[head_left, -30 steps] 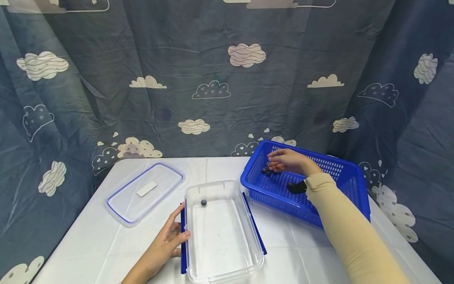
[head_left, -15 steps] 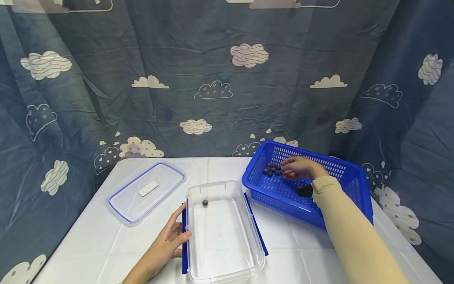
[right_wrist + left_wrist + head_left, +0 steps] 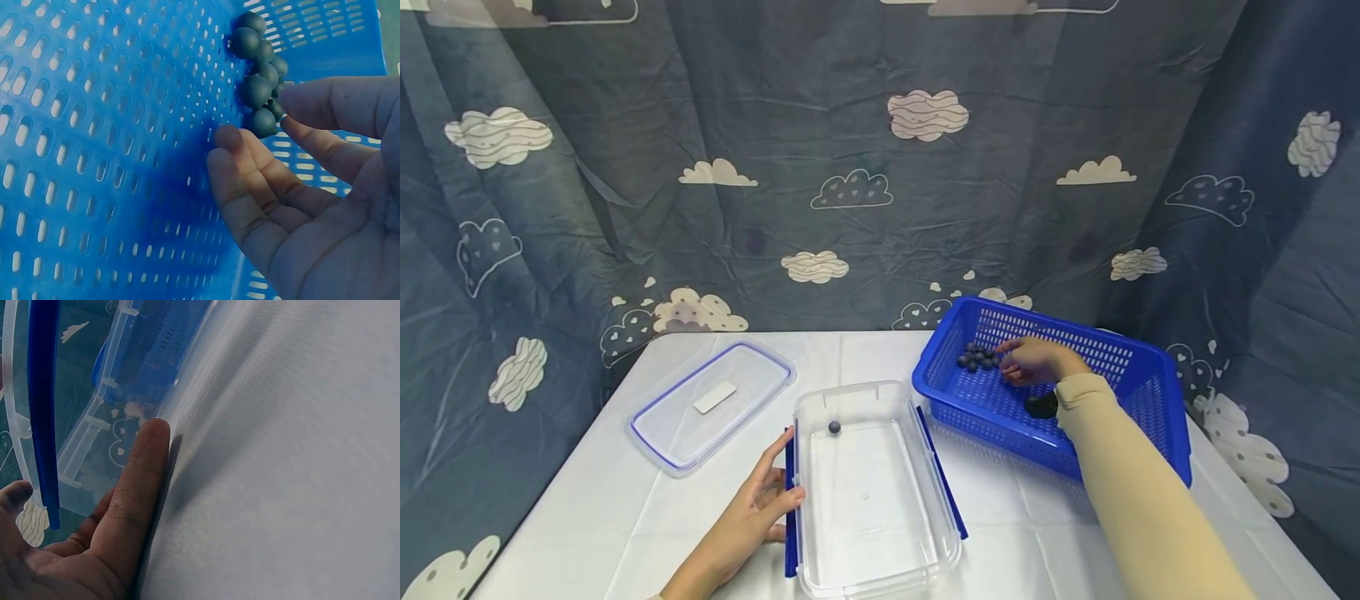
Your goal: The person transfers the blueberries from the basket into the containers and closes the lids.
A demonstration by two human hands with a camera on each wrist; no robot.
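Observation:
My left hand [image 3: 748, 508] rests at the left side of a clear plastic food container [image 3: 876, 492], thumb over the rim and fingers by the blue side flap [image 3: 791, 533]. In the left wrist view one finger [image 3: 128, 494] lies straight along the white cloth beside the container's wall. One blueberry [image 3: 834, 427] sits inside the container, near its far left corner. Inside the blue basket [image 3: 992, 425], my right hand [image 3: 1033, 362] reaches down beside a cluster of blueberries [image 3: 976, 358]. Its fingers are loosely bent, with fingertips right at the berries [image 3: 256, 90] and nothing between them.
A clear lid [image 3: 681, 442] with a blue seal and a white label lies flat on the white-covered table [image 3: 580, 517], left of the container. The blue basket's perforated walls surround the right hand. A cloud-patterned curtain [image 3: 850, 100] hangs behind the table.
My right hand has moved right, off the blueberries, uncovering more of them, and its fingers have since dipped lower beside the cluster. The left hand stays at the container.

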